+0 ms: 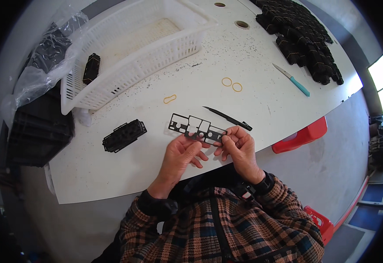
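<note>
Between my two hands, above the near edge of the white table, is a flat black plastic frame [204, 128] with square openings and round holes. My left hand [180, 153] pinches its lower edge near the middle, thumb in front. The thumb and fingers of my right hand [240, 148] grip its right end. Left of my hands lies a stack of similar black frames [125, 136]. A black pointed tool, perhaps a pen or a craft knife [227, 118], rests just beyond the held frame. One yellow rubber band [170, 99] lies farther off, and two rounder ones are to its right.
A white plastic basket [143, 61] stands at the far left with one banded black bundle [92, 69] inside. Many banded black bundles [301, 37] are piled far right, near a knife with a turquoise handle [293, 80]. A red stool [301, 136] stands beyond the right table edge.
</note>
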